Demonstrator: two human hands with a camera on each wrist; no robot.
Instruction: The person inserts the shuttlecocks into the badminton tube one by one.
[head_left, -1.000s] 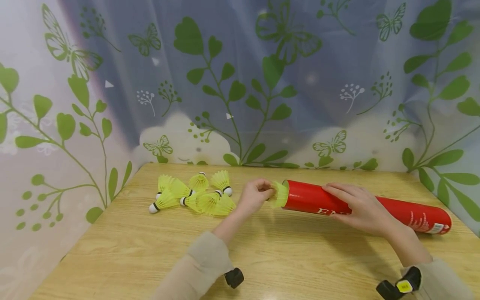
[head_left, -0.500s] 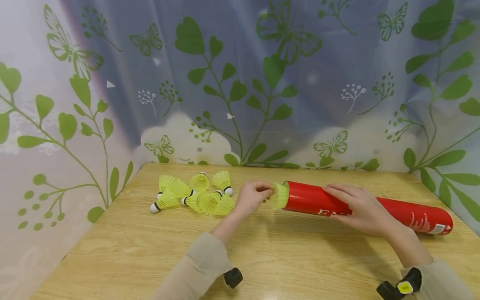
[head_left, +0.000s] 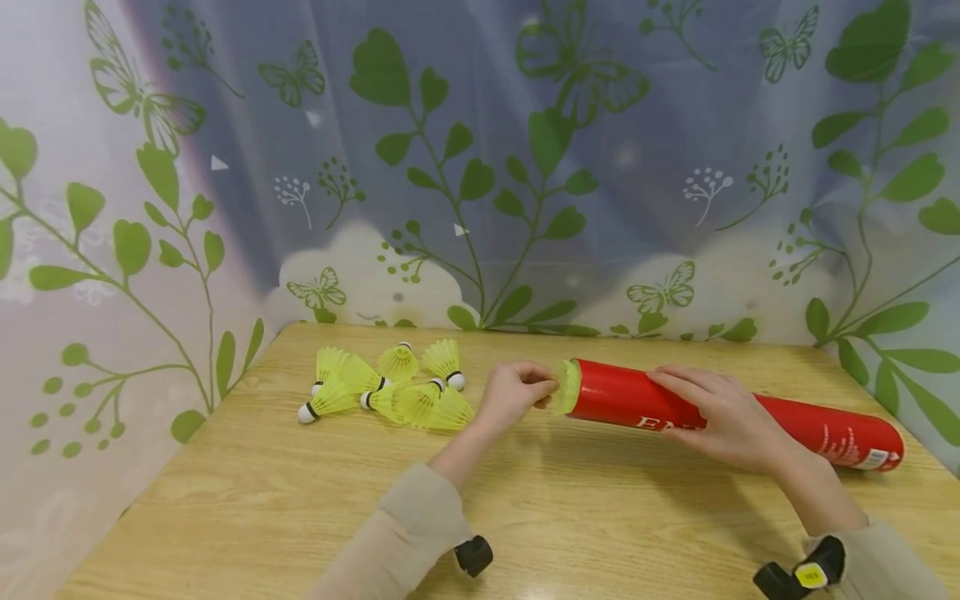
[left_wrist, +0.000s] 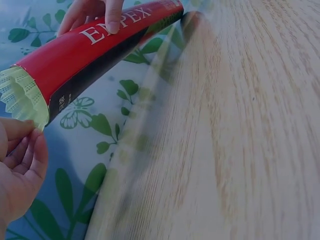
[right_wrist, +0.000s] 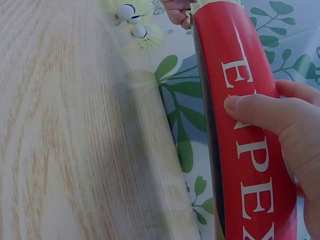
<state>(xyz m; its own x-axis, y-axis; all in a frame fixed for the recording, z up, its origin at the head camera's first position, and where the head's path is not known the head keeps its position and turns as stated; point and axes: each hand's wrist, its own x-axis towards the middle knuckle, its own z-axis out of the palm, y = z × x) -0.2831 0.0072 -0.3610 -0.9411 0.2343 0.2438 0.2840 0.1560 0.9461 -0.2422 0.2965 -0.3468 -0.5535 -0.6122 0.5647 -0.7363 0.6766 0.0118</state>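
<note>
My left hand (head_left: 516, 392) pinches the skirt edge of a yellow shuttlecock (left_wrist: 24, 100) between thumb and fingertips. Most of that shuttlecock is inside the mouth of a long red tube (head_left: 611, 392), so its cork is hidden and only the frilled rim sticks out. Around the tube's middle my right hand (head_left: 723, 417) keeps a grip, thumb lying across the white lettering in the right wrist view. The tube slants over the table, its mouth end raised toward my left hand and its closed end at the right.
A loose pile of several yellow shuttlecocks (head_left: 408, 404) with white corks lies left of my left hand on the wooden table (head_left: 315, 508). Behind the table hangs a curtain (head_left: 480, 167) printed with leaves and butterflies.
The shuttlecock has slid deeper into the tube, with less of its skirt showing. My left hand has shifted slightly right with it; the right hand's grip looks the same.
</note>
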